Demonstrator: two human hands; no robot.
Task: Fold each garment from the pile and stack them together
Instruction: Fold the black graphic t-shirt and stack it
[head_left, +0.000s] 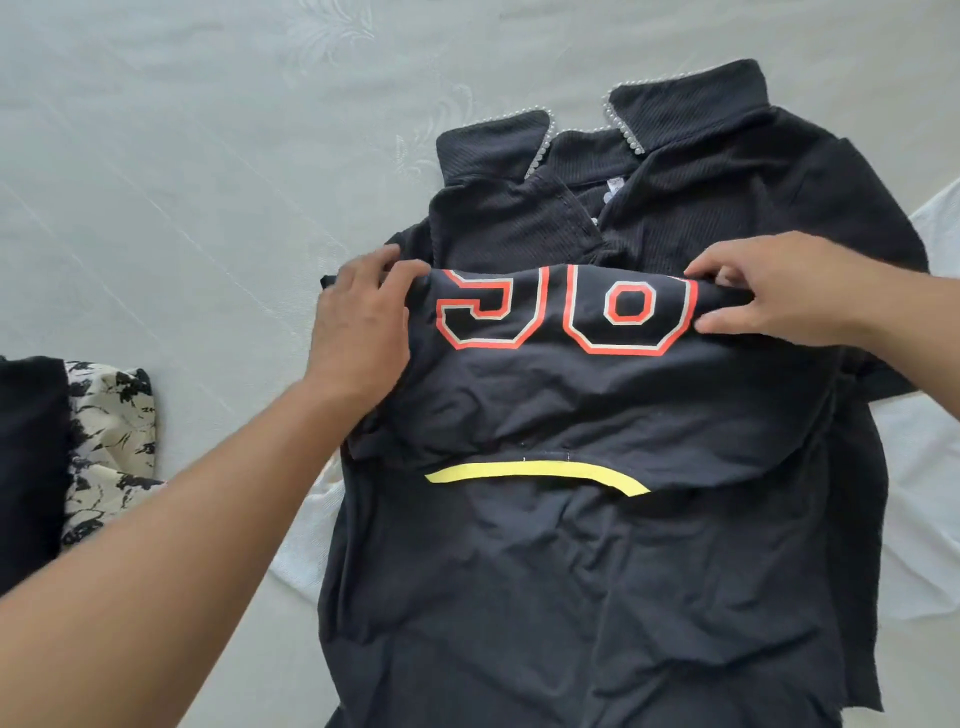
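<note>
A black jersey (582, 561) with orange-and-white numbers and a yellow stripe lies in the middle of the head view. Its top edge is folded over. My left hand (363, 322) grips the left end of that folded edge. My right hand (769, 291) pinches the right end. Under the jersey lies a black ribbed top (727, 171) with a pearl-trimmed collar, sticking out at the far side. A white garment (919, 499) shows beneath both, at the right and lower left.
Everything rests on a pale patterned bed sheet (182, 156). At the left edge sit a black garment (28, 457) and a black-and-white printed one (111, 441), side by side.
</note>
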